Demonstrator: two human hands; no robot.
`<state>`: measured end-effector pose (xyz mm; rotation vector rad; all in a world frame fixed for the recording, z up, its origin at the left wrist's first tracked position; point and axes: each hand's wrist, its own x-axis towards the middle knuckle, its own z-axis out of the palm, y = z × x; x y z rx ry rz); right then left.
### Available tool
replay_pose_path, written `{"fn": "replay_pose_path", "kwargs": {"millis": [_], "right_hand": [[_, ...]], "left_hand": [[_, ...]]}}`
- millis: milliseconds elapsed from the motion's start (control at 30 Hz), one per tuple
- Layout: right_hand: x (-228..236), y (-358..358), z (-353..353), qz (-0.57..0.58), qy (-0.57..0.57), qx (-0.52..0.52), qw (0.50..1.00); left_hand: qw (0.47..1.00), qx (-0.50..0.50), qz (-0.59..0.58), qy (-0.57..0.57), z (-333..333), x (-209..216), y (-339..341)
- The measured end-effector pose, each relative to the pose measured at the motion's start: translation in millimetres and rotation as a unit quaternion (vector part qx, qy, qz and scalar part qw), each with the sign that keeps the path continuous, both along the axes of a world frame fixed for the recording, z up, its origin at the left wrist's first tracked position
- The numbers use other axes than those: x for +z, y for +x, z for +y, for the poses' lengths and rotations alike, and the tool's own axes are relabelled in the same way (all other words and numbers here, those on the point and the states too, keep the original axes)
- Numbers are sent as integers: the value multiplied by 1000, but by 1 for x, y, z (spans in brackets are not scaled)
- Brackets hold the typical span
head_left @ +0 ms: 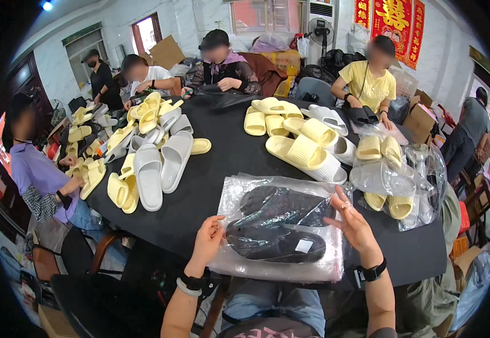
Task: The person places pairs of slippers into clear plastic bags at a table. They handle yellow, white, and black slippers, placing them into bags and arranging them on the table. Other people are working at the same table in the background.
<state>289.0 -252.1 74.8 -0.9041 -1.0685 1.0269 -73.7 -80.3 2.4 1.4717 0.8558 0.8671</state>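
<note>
In front of me at the table's near edge lies a pair of black slippers (276, 242) inside a clear plastic bag (335, 270), with a small white label on the nearer slipper. My left hand (206, 239) is closed at the bag's left edge, fingers bent over the plastic. Over the bag's right side, my right hand (357, 225) has its fingers spread and touches the film near the upper corner. The bag appears to lie on more clear plastic bags, though how many is hidden.
Grey and yellow slippers (148, 172) pile up left on the black table (222, 146). More yellow slippers (301, 152) lie beyond the bag. Bagged slippers (383, 177) sit at the right. Several people work around the table; one in yellow (371, 84) handles black slippers.
</note>
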Motion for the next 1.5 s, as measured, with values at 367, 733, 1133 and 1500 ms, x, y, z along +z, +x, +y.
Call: {"fn": "replay_pose_path", "kwargs": {"millis": [367,733,1133,1500], "right_hand": [[-52,4,-62,-147,-201,74,966],[-52,-8,-99,-199,-153,145,957],[-39,20,-25,-284,-37,160,945],[-71,-76,60,-629,88,166,755]], "left_hand": [[960,37,195,197,-8,-20,-13],[912,42,280,297,-33,-17,-19],[935,-14,219,277,-27,-22,38],[916,11,230,328,-31,-47,28]]}}
